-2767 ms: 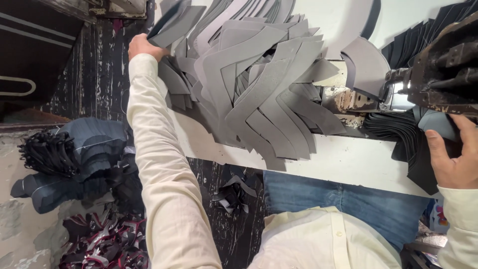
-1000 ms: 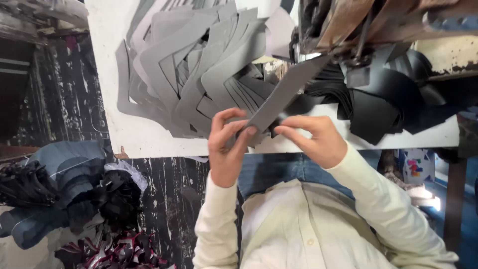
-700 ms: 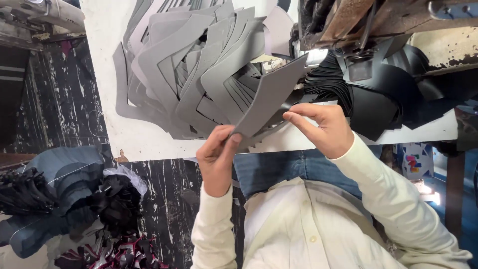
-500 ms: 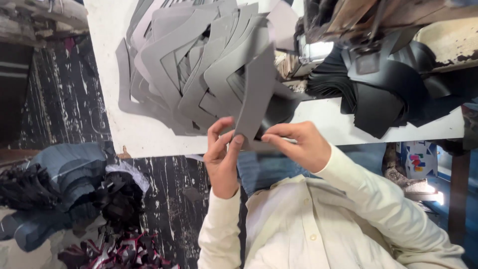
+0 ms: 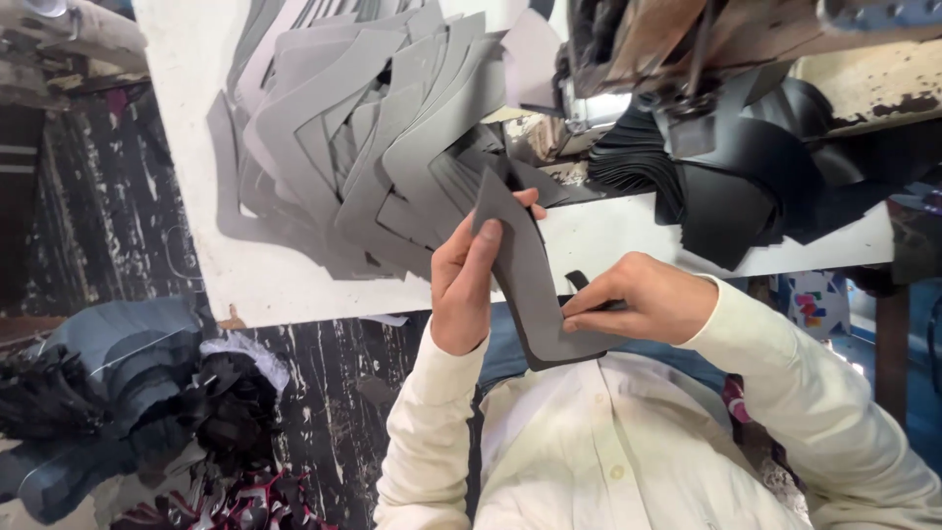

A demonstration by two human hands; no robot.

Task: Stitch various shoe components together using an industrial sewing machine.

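I hold one grey L-shaped cut piece (image 5: 525,285) with both hands, just in front of my chest at the table's near edge. My left hand (image 5: 461,294) grips its long upper arm, thumb lying flat on it. My right hand (image 5: 643,299) pinches its short lower end, where a small black strip (image 5: 577,280) sticks up by the fingers. Right behind it, a fanned pile of matching grey pieces (image 5: 363,147) lies on the white table (image 5: 275,285).
A stack of black cut pieces (image 5: 746,186) lies at the right under a sewing machine (image 5: 687,39). Heaps of dark blue and black material (image 5: 128,393) sit on the dark floor to the left. The table's edge runs just past my hands.
My left hand took a grey piece from the pile, and both hands brought it down toward my chest. The piece has turned from slanting right to standing nearly upright, its bent end low.
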